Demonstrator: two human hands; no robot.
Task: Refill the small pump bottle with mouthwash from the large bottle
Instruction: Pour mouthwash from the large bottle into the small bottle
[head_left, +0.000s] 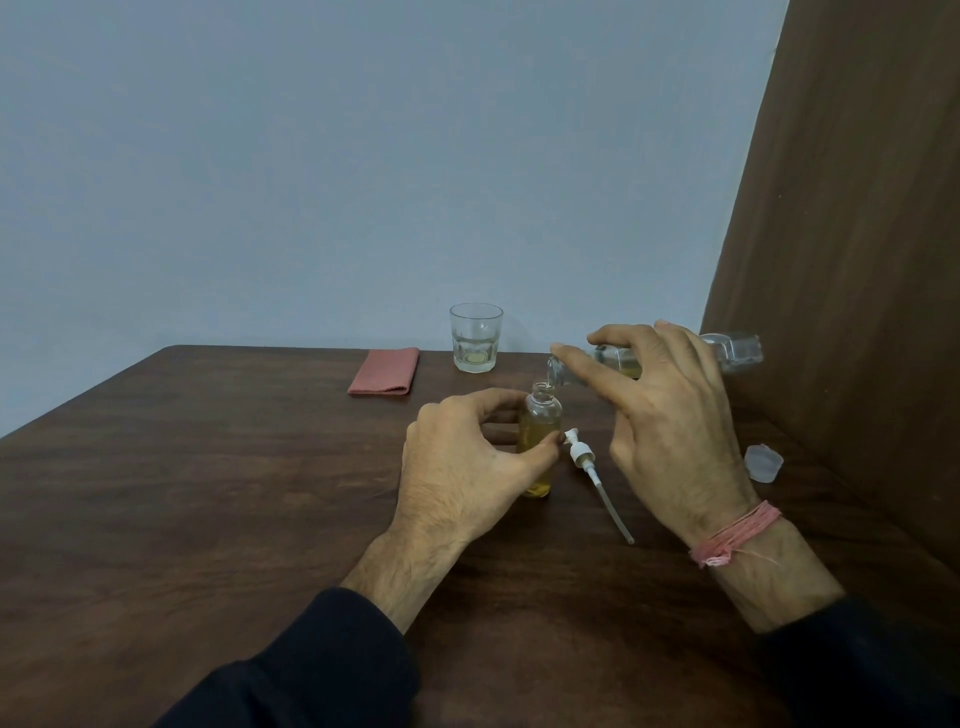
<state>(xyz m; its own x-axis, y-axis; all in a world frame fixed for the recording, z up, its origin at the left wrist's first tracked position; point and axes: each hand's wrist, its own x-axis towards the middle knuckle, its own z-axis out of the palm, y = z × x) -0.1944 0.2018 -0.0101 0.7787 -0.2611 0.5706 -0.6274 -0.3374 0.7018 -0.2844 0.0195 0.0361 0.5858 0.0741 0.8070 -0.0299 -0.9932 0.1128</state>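
The small clear bottle (540, 431) stands upright on the wooden table (208, 493), uncapped and mostly full of yellow liquid. My left hand (462, 462) grips its side between thumb and fingers. My right hand (670, 415) holds the large clear bottle (737, 353) tipped almost flat, its mouth right over the small bottle's neck, a little yellow liquid inside. The white pump head with its tube (592, 473) lies on the table just right of the small bottle.
A drinking glass (476, 338) with a trace of yellow liquid stands at the table's back edge. A folded red cloth (384, 371) lies to its left. The large bottle's clear cap (762, 462) rests at the right, near a brown panel (857, 234).
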